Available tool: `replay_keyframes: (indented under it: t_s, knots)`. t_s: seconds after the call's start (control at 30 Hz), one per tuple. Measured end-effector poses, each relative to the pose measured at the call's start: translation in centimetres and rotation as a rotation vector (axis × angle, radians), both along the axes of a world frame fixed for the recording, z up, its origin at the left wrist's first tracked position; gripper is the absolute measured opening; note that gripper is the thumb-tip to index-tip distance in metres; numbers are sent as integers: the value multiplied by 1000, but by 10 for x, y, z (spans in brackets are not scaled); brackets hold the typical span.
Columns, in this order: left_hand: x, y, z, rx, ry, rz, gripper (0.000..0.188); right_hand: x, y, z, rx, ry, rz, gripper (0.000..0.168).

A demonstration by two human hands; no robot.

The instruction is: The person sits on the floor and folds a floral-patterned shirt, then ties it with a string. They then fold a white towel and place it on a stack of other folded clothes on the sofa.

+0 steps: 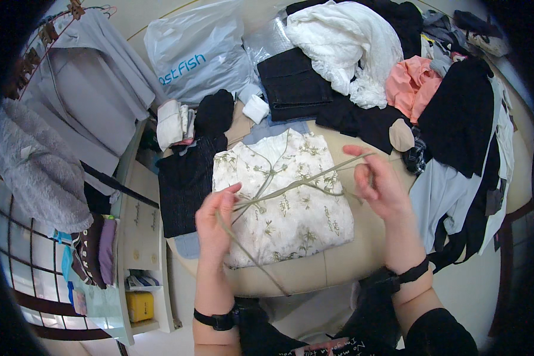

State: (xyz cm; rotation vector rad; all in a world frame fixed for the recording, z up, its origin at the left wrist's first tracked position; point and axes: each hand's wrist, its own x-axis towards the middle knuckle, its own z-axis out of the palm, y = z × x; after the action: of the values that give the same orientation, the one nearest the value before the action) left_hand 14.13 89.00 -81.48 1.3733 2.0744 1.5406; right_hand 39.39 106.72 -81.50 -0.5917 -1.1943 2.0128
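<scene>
In front of me lies a folded white garment [289, 227] with a green bamboo print, green piping at its neckline and small knotted fastenings. Thin green fabric ties [289, 189] stretch above it, from one hand to the other. My left hand [216, 216], over the garment's left edge, pinches the ties between thumb and fingers; a loose end hangs from it past the front edge. Beyond the garment's right side, my right hand [382, 187] has the other end of the ties at its fingers, its index finger extended.
The padded beige surface [293, 278] carries folded black clothing [184, 191] at left and folded dark jeans [293, 84] behind. A white plastic bag [200, 49], a crumpled white cloth [347, 49] and a coral garment [411, 86] stand farther back. Grey clothes [93, 75] hang at left, above a cabinet [138, 213].
</scene>
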Motion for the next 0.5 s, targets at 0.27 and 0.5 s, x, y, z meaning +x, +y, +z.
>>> replay_keyframes:
  t_s: [0.27, 0.5]
  knots:
    - [-60, -40, 14, 376, -1031, 295, 31, 32, 21, 25, -81, 79, -328, 28]
    - [-78, -56, 1, 74, -719, 335, 41, 54, 55, -25, 725, -869, -705, 24]
